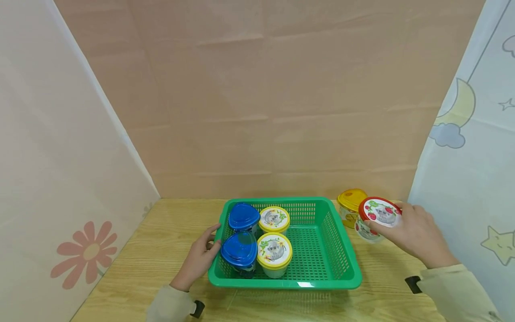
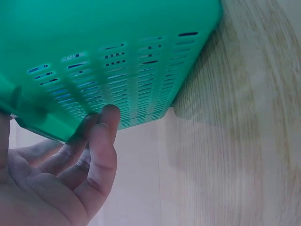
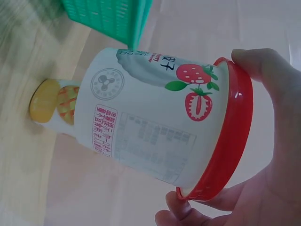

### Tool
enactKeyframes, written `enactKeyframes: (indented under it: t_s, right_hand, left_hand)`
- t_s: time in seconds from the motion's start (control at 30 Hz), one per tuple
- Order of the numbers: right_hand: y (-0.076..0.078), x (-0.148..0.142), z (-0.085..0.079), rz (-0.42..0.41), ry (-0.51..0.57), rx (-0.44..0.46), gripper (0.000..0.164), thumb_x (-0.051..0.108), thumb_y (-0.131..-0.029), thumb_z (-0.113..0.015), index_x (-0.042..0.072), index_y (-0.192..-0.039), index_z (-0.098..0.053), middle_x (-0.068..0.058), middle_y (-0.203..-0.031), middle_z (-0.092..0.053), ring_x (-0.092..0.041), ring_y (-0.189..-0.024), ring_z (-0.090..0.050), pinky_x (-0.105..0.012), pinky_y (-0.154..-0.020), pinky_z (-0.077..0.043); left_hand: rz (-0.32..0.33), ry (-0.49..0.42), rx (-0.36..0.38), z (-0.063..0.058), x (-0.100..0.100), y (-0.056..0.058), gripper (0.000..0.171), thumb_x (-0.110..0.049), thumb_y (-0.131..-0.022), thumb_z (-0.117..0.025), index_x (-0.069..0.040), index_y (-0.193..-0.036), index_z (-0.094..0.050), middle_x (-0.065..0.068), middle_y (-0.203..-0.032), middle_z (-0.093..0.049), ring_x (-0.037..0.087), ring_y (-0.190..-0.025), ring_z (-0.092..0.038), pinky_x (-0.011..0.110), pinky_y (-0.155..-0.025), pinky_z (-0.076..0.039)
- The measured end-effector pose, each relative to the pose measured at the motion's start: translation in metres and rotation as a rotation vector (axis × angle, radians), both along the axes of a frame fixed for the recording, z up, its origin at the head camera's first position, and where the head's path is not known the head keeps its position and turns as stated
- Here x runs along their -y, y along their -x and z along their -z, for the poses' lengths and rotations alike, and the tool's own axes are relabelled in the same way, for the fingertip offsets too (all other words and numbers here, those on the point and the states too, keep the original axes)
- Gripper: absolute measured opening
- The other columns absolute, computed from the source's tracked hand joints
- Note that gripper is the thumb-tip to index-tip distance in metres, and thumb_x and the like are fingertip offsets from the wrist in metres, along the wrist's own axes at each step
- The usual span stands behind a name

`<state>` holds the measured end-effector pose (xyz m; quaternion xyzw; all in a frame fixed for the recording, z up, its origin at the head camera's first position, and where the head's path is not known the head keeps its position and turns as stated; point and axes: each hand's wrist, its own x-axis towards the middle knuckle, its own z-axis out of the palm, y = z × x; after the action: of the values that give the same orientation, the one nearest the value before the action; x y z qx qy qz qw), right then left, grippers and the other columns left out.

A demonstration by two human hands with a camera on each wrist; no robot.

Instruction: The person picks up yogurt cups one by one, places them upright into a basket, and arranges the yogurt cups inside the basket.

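A high head view and two close wrist views over one counter [image 1: 132, 264]
The head camera is looking forward and down from well back, taking in the left hand [image 1: 197, 261] at lower centre and the right hand [image 1: 416, 235] at lower right. The left wrist camera is looking from very near along the green basket [image 2: 108, 28] at upper left, its picture turning the counter upright at right. The right wrist camera is facing the red-lidded cup [image 3: 150, 117] from close by, showing it sideways at centre. All three views are sharing the basket; the head and right wrist views are also sharing the cup.
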<state>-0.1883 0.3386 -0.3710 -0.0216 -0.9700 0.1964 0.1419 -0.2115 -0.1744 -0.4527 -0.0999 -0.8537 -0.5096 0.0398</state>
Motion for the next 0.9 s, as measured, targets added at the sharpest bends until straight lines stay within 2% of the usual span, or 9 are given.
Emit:
enactKeyframes:
  t_s: [0.2,0.5,0.9]
  right_hand:
    - [-0.003,0.014,-0.011,-0.006,-0.005,-0.006,0.091,0.066,-0.079,-0.073,-0.013,-0.118,-0.05,-0.028,-0.1,-0.056,-0.041,-0.087,-0.05,-0.037,-0.06,-0.039]
    - [-0.002,0.026,-0.019,-0.022,0.016,-0.015,0.096,0.066,-0.078,-0.073,-0.014,-0.126,-0.05,-0.029,-0.107,-0.058,-0.042,-0.091,-0.051,-0.04,-0.062,-0.042]
    - [0.004,0.04,-0.027,-0.059,0.02,-0.048,0.091,0.068,-0.077,-0.074,-0.009,-0.121,-0.053,-0.02,-0.102,-0.061,-0.033,-0.085,-0.055,-0.031,-0.058,-0.041]
  left_hand:
    - [-0.002,-0.009,0.009,0.0,0.0,-0.001,0.047,-0.012,-0.103,-0.053,-0.012,-0.149,-0.044,0.014,-0.114,-0.067,0.011,-0.079,-0.068,0.025,-0.066,-0.055]
    - [0.007,-0.032,0.025,-0.001,-0.001,-0.004,0.048,-0.015,-0.103,-0.054,-0.011,-0.15,-0.044,0.014,-0.117,-0.067,0.015,-0.085,-0.069,0.03,-0.07,-0.058]
    - [0.029,-0.04,0.037,-0.002,0.0,-0.004,0.049,-0.015,-0.104,-0.053,-0.012,-0.152,-0.04,0.009,-0.108,-0.068,0.013,-0.082,-0.067,0.026,-0.068,-0.055]
